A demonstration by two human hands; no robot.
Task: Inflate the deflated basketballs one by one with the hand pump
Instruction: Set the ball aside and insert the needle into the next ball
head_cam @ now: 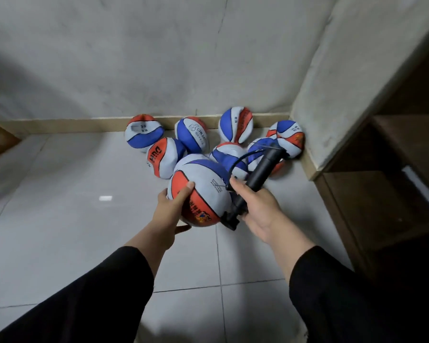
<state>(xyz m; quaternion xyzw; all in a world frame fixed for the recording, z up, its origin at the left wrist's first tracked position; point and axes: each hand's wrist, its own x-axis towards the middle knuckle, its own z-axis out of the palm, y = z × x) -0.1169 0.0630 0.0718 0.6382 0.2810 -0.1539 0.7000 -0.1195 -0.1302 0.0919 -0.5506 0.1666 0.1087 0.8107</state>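
Note:
A round orange, white and blue basketball [203, 191] is up off the floor, and my left hand [170, 209] grips it from the left with the thumb on top. My right hand [255, 206] is curled round the black hand pump [258, 174], which slants up to the right beside the ball. The pump's thin black hose [240, 160] loops from its top back toward the ball. Several dented, deflated basketballs [192, 134] lie on the floor behind, in the corner by the wall.
Pale glossy floor tiles [84, 219] spread to the left and toward me. A grey wall with a beige skirting [60, 123] runs behind the balls. A dark wooden cabinet [382, 194] stands at the right.

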